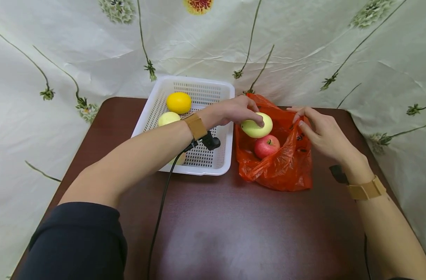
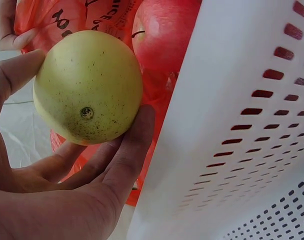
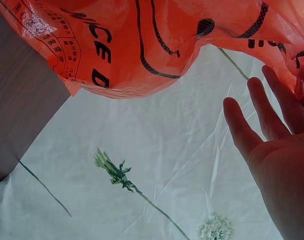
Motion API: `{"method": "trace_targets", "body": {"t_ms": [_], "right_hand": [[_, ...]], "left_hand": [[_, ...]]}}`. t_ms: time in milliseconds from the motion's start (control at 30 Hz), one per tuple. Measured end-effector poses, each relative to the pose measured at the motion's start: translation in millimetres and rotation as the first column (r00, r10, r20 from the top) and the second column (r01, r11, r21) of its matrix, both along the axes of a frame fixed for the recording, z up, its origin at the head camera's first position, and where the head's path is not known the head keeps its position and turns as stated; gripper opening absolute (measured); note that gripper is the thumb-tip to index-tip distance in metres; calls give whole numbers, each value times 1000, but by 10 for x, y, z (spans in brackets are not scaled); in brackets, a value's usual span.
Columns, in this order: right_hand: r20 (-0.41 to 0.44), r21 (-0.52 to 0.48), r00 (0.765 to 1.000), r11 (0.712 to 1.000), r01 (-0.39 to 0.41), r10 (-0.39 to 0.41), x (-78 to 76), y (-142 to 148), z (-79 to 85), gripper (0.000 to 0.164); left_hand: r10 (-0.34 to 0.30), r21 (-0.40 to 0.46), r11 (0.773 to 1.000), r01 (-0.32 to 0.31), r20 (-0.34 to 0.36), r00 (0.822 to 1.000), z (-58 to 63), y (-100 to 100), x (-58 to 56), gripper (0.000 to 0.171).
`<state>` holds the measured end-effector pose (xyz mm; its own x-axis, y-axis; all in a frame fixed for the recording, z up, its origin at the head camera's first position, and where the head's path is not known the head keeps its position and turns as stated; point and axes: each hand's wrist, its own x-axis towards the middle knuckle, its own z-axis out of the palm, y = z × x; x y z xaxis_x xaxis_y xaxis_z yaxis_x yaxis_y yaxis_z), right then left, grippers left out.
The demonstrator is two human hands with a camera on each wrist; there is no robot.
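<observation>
Pale-green fruit (image 1: pixel 256 127) | gripped in half-curled left hand (image 1: pixel 240 110), at mouth of red bag (image 1: pixel 290 171) | bag edge pinched in right hand (image 1: pixel 325 132) | possible: slip from smooth skin, bruising red apple (image 1: pixel 267 147); mouth collapse toward white basket (image 1: pixel 228 151) from loosened pinch

The left forearm (image 1: pixel 139 159) bars the way over the white plastic basket (image 1: pixel 228 153), the left hand (image 1: pixel 238 110) and a yellow-green fruit (image 1: pixel 255 130) crowd the mouth of the red plastic bag (image 1: pixel 290 171), the right hand (image 1: pixel 323 134) blocks its right edge, and there's wide room across the near tabletop (image 1: pixel 241 225), crossed by a black cable (image 1: pixel 164 197).
</observation>
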<state>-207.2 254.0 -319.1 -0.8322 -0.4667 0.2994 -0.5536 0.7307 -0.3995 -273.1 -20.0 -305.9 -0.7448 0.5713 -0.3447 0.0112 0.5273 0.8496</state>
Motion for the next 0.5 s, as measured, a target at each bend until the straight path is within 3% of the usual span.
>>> {"method": "trace_targets", "body": {"t_ms": [500], "right_hand": [[-6, 10, 1000, 1000, 16, -16, -7, 11, -18, 7]], "left_hand": [[47, -48, 998, -48, -13, 999, -100, 132, -33, 46]]}}
